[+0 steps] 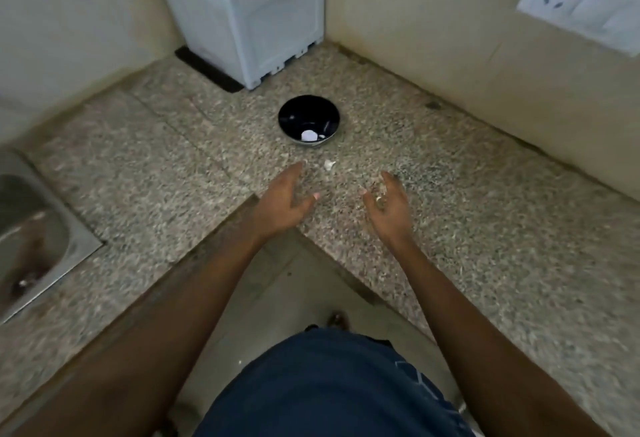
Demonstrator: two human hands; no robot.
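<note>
Granite, speckled grey, makes up the corner bench I am working over, and a black bowl stands on it as my landmark. One round white piece lies inside the bowl, at its near side. A small white scrap lies on the bench just in front of the bowl, apart from it. I hold the left hand in front of the bowl and a little left, fingers spread and loose, gripping nothing. The right hand hangs in front and to the right, fingers relaxed, palm turned inward. Something pale glints in it, too blurred for me to name. Behind the bowl a white box fills the corner. A steel sink sits far to the left.
</note>
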